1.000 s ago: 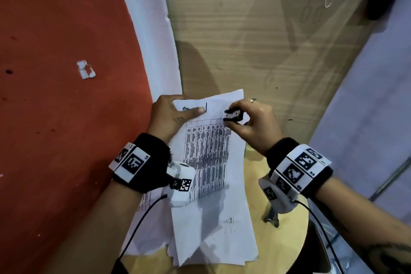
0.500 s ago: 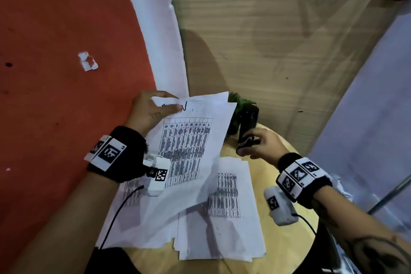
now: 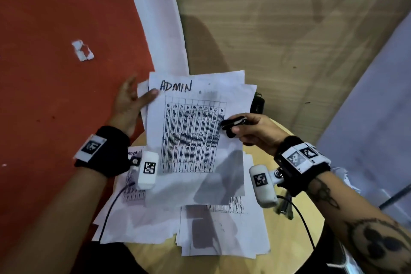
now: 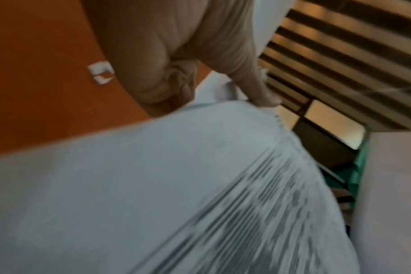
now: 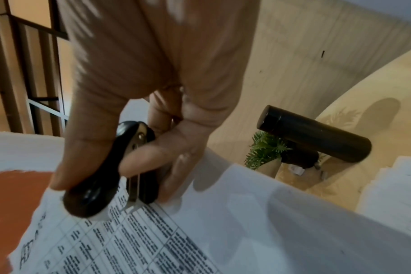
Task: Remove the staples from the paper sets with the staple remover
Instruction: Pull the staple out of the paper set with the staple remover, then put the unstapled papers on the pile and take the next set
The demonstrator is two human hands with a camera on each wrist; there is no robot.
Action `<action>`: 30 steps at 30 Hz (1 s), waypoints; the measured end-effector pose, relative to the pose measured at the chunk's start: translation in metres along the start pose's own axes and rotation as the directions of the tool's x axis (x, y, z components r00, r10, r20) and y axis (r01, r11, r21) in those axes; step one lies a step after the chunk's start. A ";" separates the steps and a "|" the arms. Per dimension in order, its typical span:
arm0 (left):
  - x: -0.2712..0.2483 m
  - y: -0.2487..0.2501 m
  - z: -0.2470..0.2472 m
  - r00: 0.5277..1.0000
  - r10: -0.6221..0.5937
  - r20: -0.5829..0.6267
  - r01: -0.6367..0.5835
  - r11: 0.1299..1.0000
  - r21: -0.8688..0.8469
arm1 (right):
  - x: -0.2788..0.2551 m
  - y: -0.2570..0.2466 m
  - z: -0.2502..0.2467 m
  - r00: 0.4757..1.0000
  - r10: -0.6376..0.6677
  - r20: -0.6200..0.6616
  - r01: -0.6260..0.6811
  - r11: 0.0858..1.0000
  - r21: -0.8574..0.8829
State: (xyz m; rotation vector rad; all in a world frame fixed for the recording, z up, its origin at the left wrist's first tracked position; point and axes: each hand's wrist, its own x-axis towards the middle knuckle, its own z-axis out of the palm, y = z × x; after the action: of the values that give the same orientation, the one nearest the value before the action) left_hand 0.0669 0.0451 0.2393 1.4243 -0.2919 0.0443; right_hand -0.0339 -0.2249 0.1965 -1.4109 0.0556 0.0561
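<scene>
My left hand (image 3: 142,93) pinches the top left corner of a lifted paper set (image 3: 195,129) headed "ADMIN", thumb on top and fingers behind it. In the left wrist view the thumb (image 4: 265,98) presses on the blurred sheet (image 4: 153,185). My right hand (image 3: 244,128) grips a black staple remover (image 3: 233,125) at the set's right edge. In the right wrist view the remover (image 5: 94,189) sits between my thumb and fingers, with its metal jaws lying against the printed table on the page (image 5: 153,241). I see no staple.
More printed sheets lie on the round wooden table (image 3: 295,240): one pile at the front (image 3: 222,233), another at the left (image 3: 133,218). A black cylinder (image 5: 317,133) and a small green plant (image 5: 263,148) stand at the table's back. A metal tool (image 3: 285,207) lies under my right wrist.
My right hand left the set's top corner, swung right toward the black cylinder, then came back to the paper's right edge. My left hand lifted the set and turned it to face me.
</scene>
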 end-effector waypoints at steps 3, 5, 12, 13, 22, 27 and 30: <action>-0.028 -0.044 -0.011 0.986 -0.167 -0.016 0.168 0.978 0.124 | 0.000 0.001 -0.002 1.000 0.028 -0.011 -0.028 0.999 0.028; -0.046 -0.067 -0.013 0.982 -0.187 -0.008 0.183 0.950 0.251 | 0.003 0.007 -0.001 0.997 0.061 -0.038 -0.060 0.998 0.033; -0.028 -0.090 -0.064 0.980 -0.144 -0.140 0.182 0.930 0.320 | 0.010 0.052 -0.007 0.956 0.120 -0.266 -0.124 0.992 0.001; -0.020 -0.101 -0.083 0.973 -0.165 -0.164 0.215 0.906 0.365 | 0.008 0.066 -0.012 0.943 0.147 -0.298 -0.157 0.988 -0.010; -0.017 -0.231 -0.188 0.846 -0.427 -0.319 0.530 0.615 0.584 | 0.000 0.201 -0.021 0.841 0.452 -0.299 -0.540 0.743 -0.396; -0.005 -0.262 -0.192 0.807 -0.460 -0.370 0.583 0.522 0.623 | -0.001 0.229 -0.006 0.823 0.521 -0.228 -0.494 0.457 -0.739; 0.004 -0.262 -0.185 0.813 -0.447 -0.374 0.563 0.439 0.700 | 0.006 0.226 -0.006 0.796 0.570 -0.202 -0.492 0.415 -0.765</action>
State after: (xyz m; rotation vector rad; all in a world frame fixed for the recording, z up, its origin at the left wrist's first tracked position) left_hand 0.1564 0.1862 -0.0347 2.3584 0.3614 -0.2684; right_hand -0.0446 -0.1955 -0.0279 -2.2535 0.4690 0.7841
